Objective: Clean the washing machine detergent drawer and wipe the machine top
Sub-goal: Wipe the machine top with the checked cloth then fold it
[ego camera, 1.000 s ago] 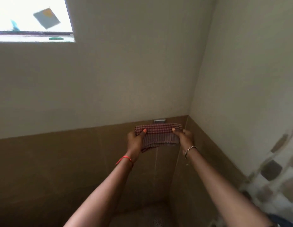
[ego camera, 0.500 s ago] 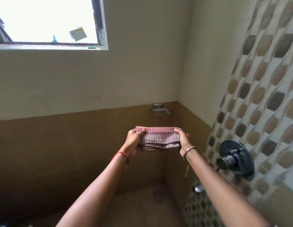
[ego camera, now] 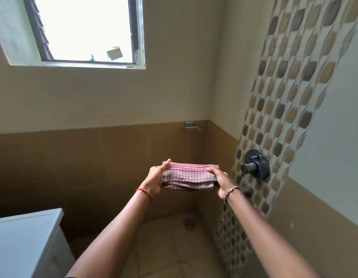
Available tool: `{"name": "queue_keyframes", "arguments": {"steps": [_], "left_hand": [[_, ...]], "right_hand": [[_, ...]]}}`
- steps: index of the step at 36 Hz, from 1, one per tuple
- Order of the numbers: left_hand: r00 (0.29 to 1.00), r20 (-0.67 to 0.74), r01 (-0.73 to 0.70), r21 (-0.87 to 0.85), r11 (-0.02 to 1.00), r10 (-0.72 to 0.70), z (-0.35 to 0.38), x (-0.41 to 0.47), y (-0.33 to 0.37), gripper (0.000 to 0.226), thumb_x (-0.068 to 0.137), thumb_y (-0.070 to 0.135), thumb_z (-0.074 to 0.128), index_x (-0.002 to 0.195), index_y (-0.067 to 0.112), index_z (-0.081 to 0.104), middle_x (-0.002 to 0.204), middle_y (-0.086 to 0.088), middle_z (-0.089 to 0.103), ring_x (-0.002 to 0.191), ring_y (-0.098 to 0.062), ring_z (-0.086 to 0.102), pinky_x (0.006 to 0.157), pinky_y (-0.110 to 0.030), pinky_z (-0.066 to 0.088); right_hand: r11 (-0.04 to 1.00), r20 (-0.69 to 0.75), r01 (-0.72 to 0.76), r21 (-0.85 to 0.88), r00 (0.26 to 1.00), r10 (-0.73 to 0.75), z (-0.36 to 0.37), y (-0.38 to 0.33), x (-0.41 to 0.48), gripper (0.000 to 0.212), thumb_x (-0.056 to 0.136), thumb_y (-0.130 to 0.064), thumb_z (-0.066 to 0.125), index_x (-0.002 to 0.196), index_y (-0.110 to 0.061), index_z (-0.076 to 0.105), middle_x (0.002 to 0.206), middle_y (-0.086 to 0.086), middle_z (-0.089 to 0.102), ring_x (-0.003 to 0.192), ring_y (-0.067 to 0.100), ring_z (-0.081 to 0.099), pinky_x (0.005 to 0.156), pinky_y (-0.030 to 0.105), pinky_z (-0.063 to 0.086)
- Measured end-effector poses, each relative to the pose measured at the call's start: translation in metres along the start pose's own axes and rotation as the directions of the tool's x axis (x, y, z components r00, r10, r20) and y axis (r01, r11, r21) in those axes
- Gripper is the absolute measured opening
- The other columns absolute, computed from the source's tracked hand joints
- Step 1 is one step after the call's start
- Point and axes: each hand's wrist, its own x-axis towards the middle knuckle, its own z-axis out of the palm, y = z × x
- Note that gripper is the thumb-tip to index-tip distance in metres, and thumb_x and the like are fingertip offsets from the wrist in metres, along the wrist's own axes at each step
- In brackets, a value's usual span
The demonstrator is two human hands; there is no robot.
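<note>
Right now both arms reach out in front, and the two hands hold one folded cloth (ego camera: 189, 176) up in the air. The cloth is pink and white with little checks, and it is folded into a thick, long bundle. The left hand (ego camera: 155, 177) grips the left end, with the thumb on top and the fingers curled under it. The right hand (ego camera: 221, 181) grips the right end in the same way. The cloth is stretched flat between them and touches nothing else.

A red thread (ego camera: 144, 191) goes round the left wrist. A bead bracelet (ego camera: 231, 192) goes round the right wrist.

Down in the left corner is a white box top (ego camera: 23, 237), smooth and flat. It may be the washing machine, but I cannot tell for sure. It is well apart from the cloth and lower than it.

Behind the cloth is a brown wall (ego camera: 74, 167). A small metal holder (ego camera: 191, 127) sticks out of that wall, above the cloth. On the right wall is a strip of patterned tiles (ego camera: 284, 87), and a dark round tap knob (ego camera: 255, 164) sits on it, near the right hand. Up high on the left is a bright window (ego camera: 137, 37). Below the hands is a tiled floor (ego camera: 164, 247) with a round drain (ego camera: 188, 222) in it.
</note>
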Motion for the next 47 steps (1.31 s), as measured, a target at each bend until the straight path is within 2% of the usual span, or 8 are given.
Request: {"name": "queue_keyframes", "arguments": {"steps": [6,11,16,24,29,34,39,47], "left_hand": [[0.992,-0.12,0.042,0.054,0.998,-0.035,-0.017,-0.088,-0.023,0.024,0.096,0.02,0.049,0.08,0.005,0.058,0.05,-0.003,0.064,0.039,-0.012,0.06,0.041,-0.02,0.047],[0.992,-0.117,0.058,0.119,0.991,-0.044,-0.039,-0.157,-0.035,0.027,0.096,0.008,0.046,0.075,0.006,0.061,0.048,-0.001,0.064,0.04,-0.01,0.06,0.041,-0.017,0.047],[0.996,-0.063,0.073,0.121,0.99,-0.065,-0.064,-0.209,-0.043,0.021,0.095,0.003,0.046,0.083,0.003,0.063,0.056,-0.002,0.068,0.048,-0.011,0.065,0.051,-0.023,0.052],[0.995,-0.006,0.102,0.124,0.987,-0.102,-0.114,-0.288,-0.061,0.02,0.095,0.002,0.046,0.085,0.003,0.062,0.06,-0.005,0.069,0.05,-0.013,0.066,0.051,-0.025,0.054],[0.995,0.002,0.101,0.135,0.986,-0.103,-0.161,-0.354,-0.066,0.021,0.096,0.004,0.044,0.086,0.004,0.062,0.061,-0.003,0.069,0.05,-0.012,0.065,0.048,-0.023,0.054],[0.996,0.004,0.091,0.202,0.975,-0.094,-0.224,-0.417,-0.063,0.022,0.099,0.011,0.041,0.09,0.008,0.061,0.082,-0.008,0.065,0.07,-0.016,0.063,0.06,-0.026,0.052],[0.994,-0.066,0.107,0.276,0.955,-0.093,-0.288,-0.473,-0.062,0.022,0.1,0.013,0.04,0.089,0.012,0.059,0.08,-0.006,0.061,0.07,-0.017,0.059,0.064,-0.03,0.049],[0.981,-0.178,0.124,0.254,0.959,-0.08,-0.376,-0.542,-0.062,0.02,0.098,0.014,0.043,0.091,0.01,0.06,0.079,-0.006,0.059,0.069,-0.019,0.057,0.058,-0.028,0.048]], "right_hand": [[0.994,0.07,-0.097,-0.046,0.993,0.1,-0.015,0.025,-0.082,0.019,0.085,-0.003,0.049,0.076,-0.015,0.061,0.069,0.003,0.064,0.057,0.014,0.062,0.046,0.023,0.052],[0.982,0.1,-0.169,-0.085,0.979,0.178,-0.017,0.042,-0.143,0.021,0.085,-0.004,0.043,0.077,-0.015,0.059,0.053,-0.004,0.065,0.045,0.01,0.062,0.042,0.018,0.049],[0.976,0.103,-0.192,-0.101,0.974,0.202,-0.017,0.063,-0.192,0.019,0.084,-0.006,0.043,0.08,-0.014,0.06,0.056,-0.001,0.065,0.05,0.015,0.061,0.049,0.022,0.051],[0.976,0.109,-0.187,-0.11,0.974,0.199,-0.007,0.108,-0.274,0.022,0.083,-0.007,0.042,0.078,-0.014,0.062,0.058,0.0,0.067,0.051,0.015,0.062,0.055,0.026,0.05],[0.977,0.122,-0.187,-0.104,0.972,0.199,0.018,0.142,-0.335,0.022,0.079,-0.009,0.043,0.079,-0.014,0.064,0.067,0.004,0.067,0.059,0.021,0.061,0.06,0.03,0.051],[0.981,0.157,-0.185,-0.061,0.969,0.193,0.058,0.185,-0.394,0.02,0.078,-0.01,0.044,0.081,-0.016,0.063,0.07,0.004,0.066,0.06,0.021,0.061,0.057,0.029,0.048],[0.975,0.179,-0.218,-0.038,0.959,0.221,0.103,0.232,-0.454,0.018,0.076,-0.011,0.045,0.079,-0.017,0.062,0.067,0.004,0.066,0.058,0.022,0.059,0.059,0.029,0.039],[0.948,0.258,-0.316,-0.045,0.913,0.317,0.17,0.276,-0.525,0.021,0.077,-0.011,0.044,0.077,-0.015,0.065,0.072,0.005,0.067,0.06,0.023,0.06,0.058,0.029,0.045]]}}
